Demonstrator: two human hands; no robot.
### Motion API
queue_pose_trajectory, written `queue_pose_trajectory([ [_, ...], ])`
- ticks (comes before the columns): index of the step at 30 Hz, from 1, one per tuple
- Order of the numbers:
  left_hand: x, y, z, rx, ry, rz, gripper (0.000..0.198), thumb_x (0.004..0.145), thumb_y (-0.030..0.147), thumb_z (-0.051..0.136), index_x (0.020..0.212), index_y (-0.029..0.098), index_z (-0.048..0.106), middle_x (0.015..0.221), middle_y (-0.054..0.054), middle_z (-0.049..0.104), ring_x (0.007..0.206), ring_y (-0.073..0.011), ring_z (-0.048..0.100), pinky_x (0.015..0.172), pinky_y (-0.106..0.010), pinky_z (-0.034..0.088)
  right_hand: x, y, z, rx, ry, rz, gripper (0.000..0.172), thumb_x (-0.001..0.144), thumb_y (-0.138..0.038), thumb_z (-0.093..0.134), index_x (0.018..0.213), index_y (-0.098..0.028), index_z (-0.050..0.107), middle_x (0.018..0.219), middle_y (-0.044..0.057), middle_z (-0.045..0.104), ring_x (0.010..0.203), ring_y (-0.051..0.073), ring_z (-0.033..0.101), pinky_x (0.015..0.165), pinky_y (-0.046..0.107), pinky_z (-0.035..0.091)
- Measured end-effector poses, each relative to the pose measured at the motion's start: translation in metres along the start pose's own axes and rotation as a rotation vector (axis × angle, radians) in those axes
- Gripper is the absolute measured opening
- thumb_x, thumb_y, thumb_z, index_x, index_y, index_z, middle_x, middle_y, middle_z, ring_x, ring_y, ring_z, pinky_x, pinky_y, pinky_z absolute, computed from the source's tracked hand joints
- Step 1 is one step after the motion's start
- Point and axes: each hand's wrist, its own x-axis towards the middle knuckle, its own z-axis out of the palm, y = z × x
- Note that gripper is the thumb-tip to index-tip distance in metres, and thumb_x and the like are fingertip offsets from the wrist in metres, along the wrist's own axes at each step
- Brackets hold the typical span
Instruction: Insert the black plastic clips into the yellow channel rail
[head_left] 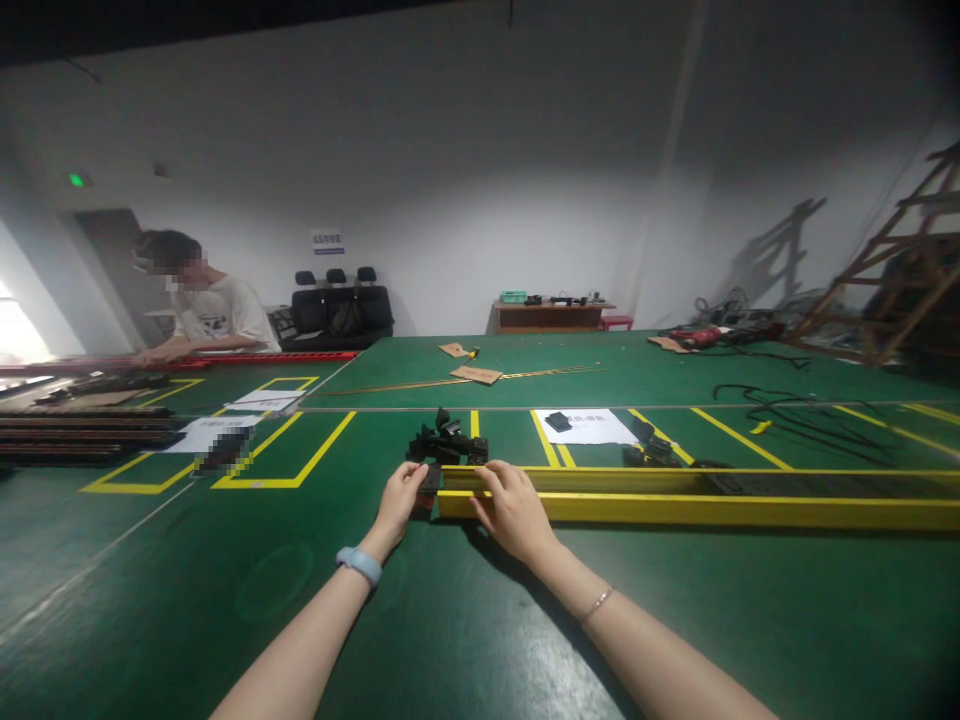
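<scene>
A long yellow channel-shaped rail [675, 512] lies across the green table, running off to the right. At its left end my left hand [401, 500] pinches a small black block-like end piece [429, 480], close against the rail's opening. My right hand [514, 505] is wrapped over the rail near that end, thumb on the near wall and fingers reaching over toward the far wall. Just behind the rail's end sits a pile of black plastic parts [446, 440]. What lies under my left fingertips is partly hidden.
Green tabletop [262, 600] carries yellow tape lines. Behind the rail are a labelled white sheet [585, 427], more black parts [652, 447] and black cables [795, 410]. Dark rails [82, 435] are stacked at left. A co-worker [217, 310] stands at the far left beside red rails [300, 358].
</scene>
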Motion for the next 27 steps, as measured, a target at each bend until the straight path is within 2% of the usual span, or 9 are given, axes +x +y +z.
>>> queue_pose_trajectory([
  [8,0.0004,-0.0003,-0.0009,-0.025,-0.020,0.003,0.036,0.068,0.050,0.069,0.080,0.018,0.056,0.066,0.003,0.060,0.051,-0.0131,0.058,0.044,-0.025,0.047,-0.0002,-0.0013,-0.0027,-0.036,-0.021,-0.013,0.033,0.088,-0.030,0.051,0.120,-0.021,0.052,0.114,0.013,0.054,0.102,0.028,0.051,0.090,0.046,0.045],
  [20,-0.0054,0.0072,0.0004,0.079,-0.014,-0.006,0.034,0.070,0.050,0.066,0.076,0.020,0.052,0.056,0.006,0.056,0.040,-0.0113,0.052,0.039,-0.022,0.039,0.0006,-0.0026,-0.0038,-0.055,-0.031,-0.016,0.031,0.088,-0.030,0.051,0.117,-0.019,0.053,0.112,0.012,0.055,0.101,0.027,0.050,0.090,0.046,0.044],
  [27,0.0002,0.0005,-0.0037,0.083,-0.026,0.013,0.036,0.070,0.052,0.065,0.075,0.019,0.054,0.056,0.007,0.055,0.041,-0.0096,0.050,0.039,-0.020,0.038,0.0003,-0.0030,-0.0034,-0.072,-0.028,-0.004,0.030,0.088,-0.030,0.054,0.116,-0.018,0.053,0.113,0.012,0.055,0.102,0.025,0.051,0.092,0.042,0.043],
])
